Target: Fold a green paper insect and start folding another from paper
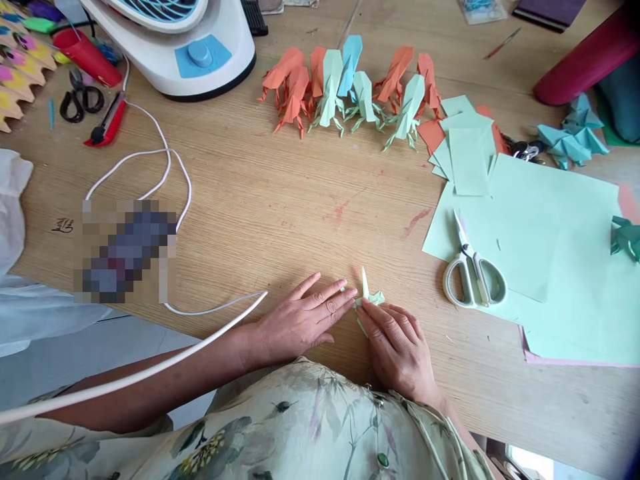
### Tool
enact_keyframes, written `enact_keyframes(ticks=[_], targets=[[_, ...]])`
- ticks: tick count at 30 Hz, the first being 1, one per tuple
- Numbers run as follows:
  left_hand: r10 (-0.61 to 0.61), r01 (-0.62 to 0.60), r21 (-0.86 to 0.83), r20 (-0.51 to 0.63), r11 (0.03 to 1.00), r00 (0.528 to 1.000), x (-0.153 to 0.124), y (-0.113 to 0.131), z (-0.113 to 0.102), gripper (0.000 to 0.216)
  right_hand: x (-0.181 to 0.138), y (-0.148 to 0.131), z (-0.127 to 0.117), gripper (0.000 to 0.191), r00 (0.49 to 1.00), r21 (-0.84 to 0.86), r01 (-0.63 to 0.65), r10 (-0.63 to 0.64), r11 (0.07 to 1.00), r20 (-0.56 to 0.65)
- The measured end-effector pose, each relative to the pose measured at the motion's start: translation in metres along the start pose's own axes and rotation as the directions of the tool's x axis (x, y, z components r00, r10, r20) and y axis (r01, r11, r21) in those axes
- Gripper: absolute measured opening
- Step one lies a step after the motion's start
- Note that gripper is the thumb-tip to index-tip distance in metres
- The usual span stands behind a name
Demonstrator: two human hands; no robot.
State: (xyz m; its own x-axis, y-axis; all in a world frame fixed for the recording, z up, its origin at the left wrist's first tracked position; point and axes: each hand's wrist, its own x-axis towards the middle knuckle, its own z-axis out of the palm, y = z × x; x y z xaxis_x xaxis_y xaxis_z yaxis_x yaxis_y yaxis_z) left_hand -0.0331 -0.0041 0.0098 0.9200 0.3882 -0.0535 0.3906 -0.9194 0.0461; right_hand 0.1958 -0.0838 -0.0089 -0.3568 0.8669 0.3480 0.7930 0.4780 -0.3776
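Note:
A small, partly folded piece of mint-green paper (369, 298) lies on the wooden table (280, 207) near its front edge, one thin point sticking up. My left hand (305, 319) lies flat with fingers stretched out, its fingertips pressing the paper's left end. My right hand (397, 348) rests beside it, fingers curled down onto the paper's right side, pressing a fold. Most of the paper is hidden under the fingers.
A row of folded orange, mint and blue paper figures (350, 87) stands at the back. Mint sheets (550, 247) with white scissors (473, 270) lie right. A white cable (165, 167), a white appliance (185, 47), black scissors (80, 100) and a red cutter (107, 123) are left.

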Motion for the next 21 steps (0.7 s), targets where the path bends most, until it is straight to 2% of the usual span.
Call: enact_keyframes(ticks=[7, 15, 21], targets=[[-0.01, 0.008, -0.058, -0.03, 0.998, 1.0, -0.002, 0.004, 0.012, 0.071, 0.0, 0.0, 0.0, 0.048, 1.0, -0.003, -0.009, 0.009, 1.0, 0.013], [-0.026, 0.009, -0.153, -0.11, 0.988, 0.994, -0.001, 0.005, 0.017, 0.068, 0.002, 0.0, -0.002, 0.046, 1.0, 0.006, 0.019, -0.019, 1.0, -0.006], [-0.085, 0.064, -0.167, -0.124, 0.984, 0.989, -0.002, 0.016, 0.017, 0.079, 0.005, 0.005, -0.008, 0.042, 0.999, 0.048, -0.03, 0.029, 0.998, 0.024]])
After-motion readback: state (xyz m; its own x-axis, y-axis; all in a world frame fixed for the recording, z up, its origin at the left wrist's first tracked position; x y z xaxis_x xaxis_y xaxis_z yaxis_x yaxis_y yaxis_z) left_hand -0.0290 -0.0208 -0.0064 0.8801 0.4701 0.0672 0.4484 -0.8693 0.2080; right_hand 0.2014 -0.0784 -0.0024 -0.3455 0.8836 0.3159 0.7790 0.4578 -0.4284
